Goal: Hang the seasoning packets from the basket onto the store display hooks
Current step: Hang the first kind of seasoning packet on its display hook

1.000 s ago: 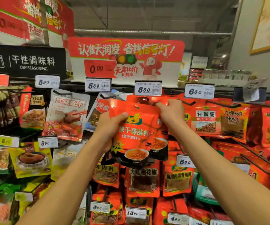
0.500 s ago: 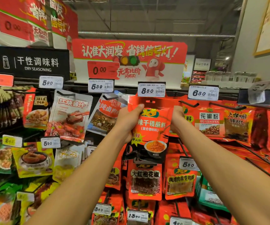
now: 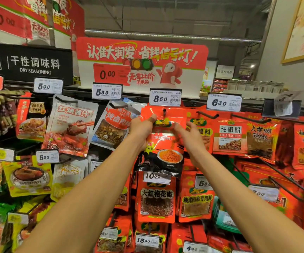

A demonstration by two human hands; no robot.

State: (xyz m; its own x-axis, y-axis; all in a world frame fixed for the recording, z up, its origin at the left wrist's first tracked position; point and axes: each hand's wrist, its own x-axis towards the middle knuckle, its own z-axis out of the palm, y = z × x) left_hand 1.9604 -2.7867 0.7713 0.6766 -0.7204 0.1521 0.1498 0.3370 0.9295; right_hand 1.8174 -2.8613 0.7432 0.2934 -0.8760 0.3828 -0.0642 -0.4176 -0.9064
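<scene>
A red and black seasoning packet [image 3: 163, 152] hangs at the hook [image 3: 164, 111] under the 8.50 price tag [image 3: 165, 98]; the hook's black tip pokes through the packet's top hole. My left hand [image 3: 141, 130] grips the packet's upper left edge, thumb on the front. My right hand [image 3: 189, 137] is at the packet's right side with fingers spread, touching or just off its front. The basket is out of view.
Rows of hooks hold other packets: white ones [image 3: 69, 125] to the left, red ones [image 3: 229, 136] to the right and below. Black hook rods [image 3: 286, 187] stick out at lower right. A red promotional sign [image 3: 142, 64] stands above the rack.
Both hands pushed the packet up and back onto the hook under the 8.50 tag. My right hand has loosened from pinching its top corner to spread fingers.
</scene>
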